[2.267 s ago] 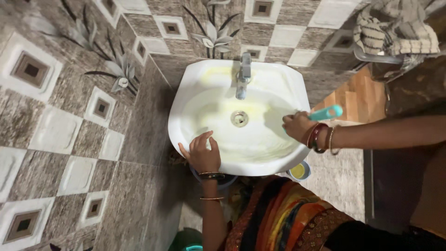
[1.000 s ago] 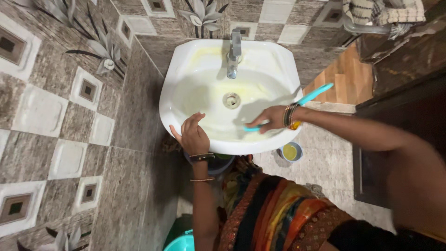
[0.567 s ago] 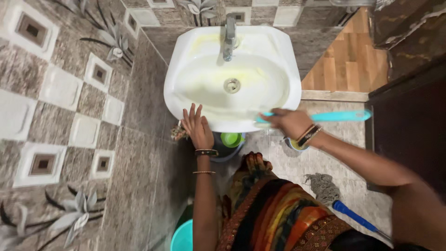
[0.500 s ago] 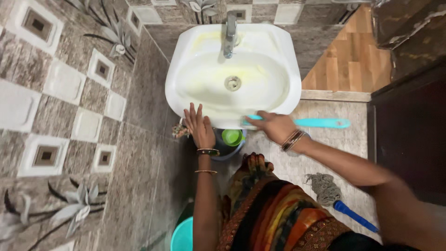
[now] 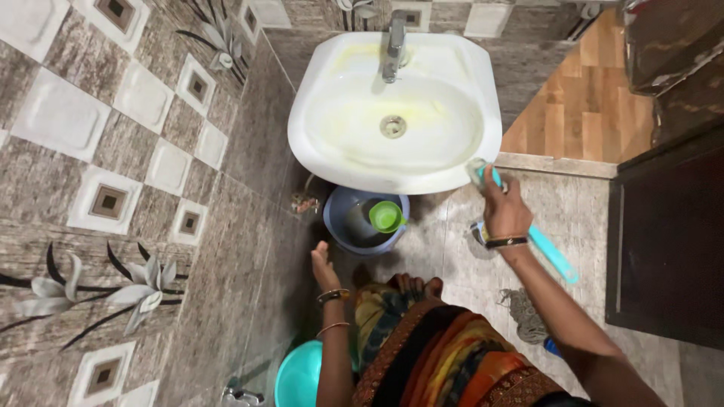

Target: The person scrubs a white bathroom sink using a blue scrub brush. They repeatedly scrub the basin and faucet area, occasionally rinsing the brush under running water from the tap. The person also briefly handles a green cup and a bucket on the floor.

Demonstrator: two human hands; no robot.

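Beside the white basin (image 5: 324,143), her right hand (image 5: 504,209) was clenched around a turquoise brush (image 5: 544,252) whose head touched the rim, while her left hand (image 5: 324,267) hung open, empty, near the grey bucket (image 5: 337,218)

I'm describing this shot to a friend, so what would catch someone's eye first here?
The white wash basin with yellowish stains stands out at top centre, fixed to patterned brown wall tiles. The right hand grips a turquoise brush with its head at the basin's front right rim. Below the basin a grey bucket holds a green mug, and the left hand hangs open just below the bucket.
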